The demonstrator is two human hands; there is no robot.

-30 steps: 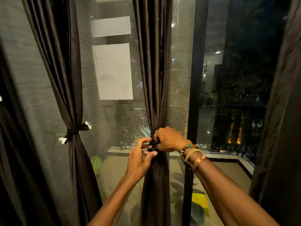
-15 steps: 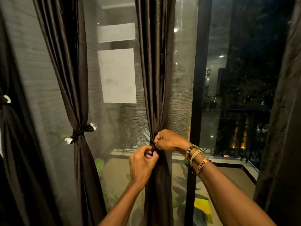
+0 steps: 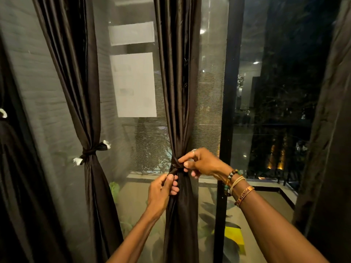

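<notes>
The tie band [image 3: 175, 164] was found wrapped round the middle curtain [image 3: 178, 92] at its gathered waist, in front of the mesh-screened window and just left of the dark frame post [image 3: 228, 111]. The right hand [image 3: 203, 165] pinched the band's knot between thumb and forefinger, its other fingers loosely curled, apparently to keep the wrap from slipping. The left hand [image 3: 161, 192], fingers curled, gripped a tail of the band just below the knot, evidently to draw it tight. The neighbouring curtain [image 3: 91, 186] to the left hung already cinched by its own tie [image 3: 91, 151], indicating the intended result.
</notes>
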